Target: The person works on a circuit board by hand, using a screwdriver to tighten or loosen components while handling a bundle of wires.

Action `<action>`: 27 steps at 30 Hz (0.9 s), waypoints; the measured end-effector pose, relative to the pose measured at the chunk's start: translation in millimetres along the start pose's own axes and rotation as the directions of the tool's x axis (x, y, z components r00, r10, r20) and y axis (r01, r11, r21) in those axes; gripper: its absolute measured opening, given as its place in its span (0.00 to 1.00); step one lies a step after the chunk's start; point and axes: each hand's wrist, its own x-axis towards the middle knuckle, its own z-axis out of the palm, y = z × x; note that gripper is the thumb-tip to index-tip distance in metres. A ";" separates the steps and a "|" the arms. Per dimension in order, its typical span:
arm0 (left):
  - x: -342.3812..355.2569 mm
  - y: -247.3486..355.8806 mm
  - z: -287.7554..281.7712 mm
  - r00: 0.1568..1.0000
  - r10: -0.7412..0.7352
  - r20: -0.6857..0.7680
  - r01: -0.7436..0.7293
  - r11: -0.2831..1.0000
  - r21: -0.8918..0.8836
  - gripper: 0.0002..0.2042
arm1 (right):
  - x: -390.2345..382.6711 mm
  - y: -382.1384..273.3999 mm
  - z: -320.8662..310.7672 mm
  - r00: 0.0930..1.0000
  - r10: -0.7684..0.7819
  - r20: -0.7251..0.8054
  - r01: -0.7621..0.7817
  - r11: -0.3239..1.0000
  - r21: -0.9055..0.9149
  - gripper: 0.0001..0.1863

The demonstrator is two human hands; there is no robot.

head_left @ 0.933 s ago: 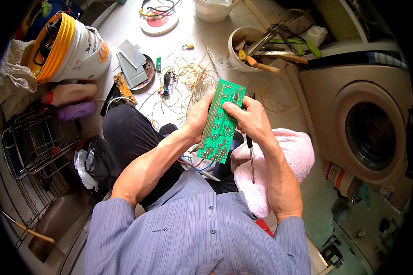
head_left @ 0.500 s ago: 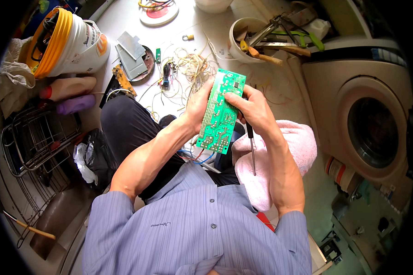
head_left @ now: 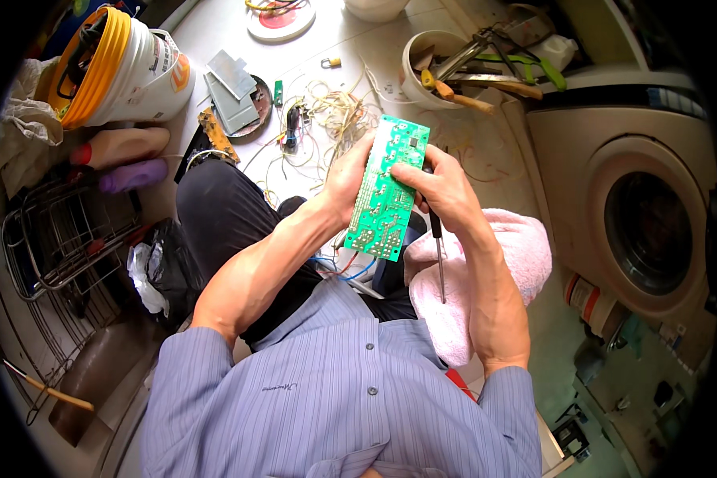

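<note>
A long green circuit board (head_left: 386, 195) is held tilted above my lap, its solder side facing up. My left hand (head_left: 349, 177) grips its left edge, the fingers hidden behind it. On the other side my right hand (head_left: 438, 182) pinches the right edge, thumb lying on the board's face. That same hand also keeps a screwdriver (head_left: 439, 255) with a dark handle, its long shaft pointing down toward me. Beneath the shaft, a pink towel (head_left: 502, 255) covers my right leg. Red and blue wires (head_left: 358, 271) show below the board's lower end.
Tangled wires (head_left: 338, 111) lie on the floor ahead, beside a round dish (head_left: 256, 111) bearing grey metal plates. A white tub of tools (head_left: 422, 64) stands ahead right, a washing machine (head_left: 613, 191) at right. At left are a white-and-yellow bucket (head_left: 139, 76), bottles (head_left: 131, 147) and a wire rack (head_left: 56, 247).
The board has shifted very slightly upward in view and its tilt has changed a little. Both hands keep the same grip, and the screwdriver stays in my right hand.
</note>
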 end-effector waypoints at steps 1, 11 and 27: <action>-0.1 0.6 -0.8 1.000 0.000 0.012 0.000 1.000 0.012 0.25 | 0.4 0.8 -0.1 1.000 -0.001 0.001 0.001 1.000 0.004 0.16; -5.4 3.9 2.5 0.999 0.016 0.029 -0.016 1.000 0.000 0.23 | 1.0 1.1 1.8 1.000 0.006 -0.018 -0.006 0.999 -0.040 0.15; -5.8 7.7 4.2 0.957 0.221 -0.187 -0.157 0.939 0.307 0.23 | 5.7 21.6 -5.8 0.952 -0.243 -0.183 0.138 0.882 -0.450 0.31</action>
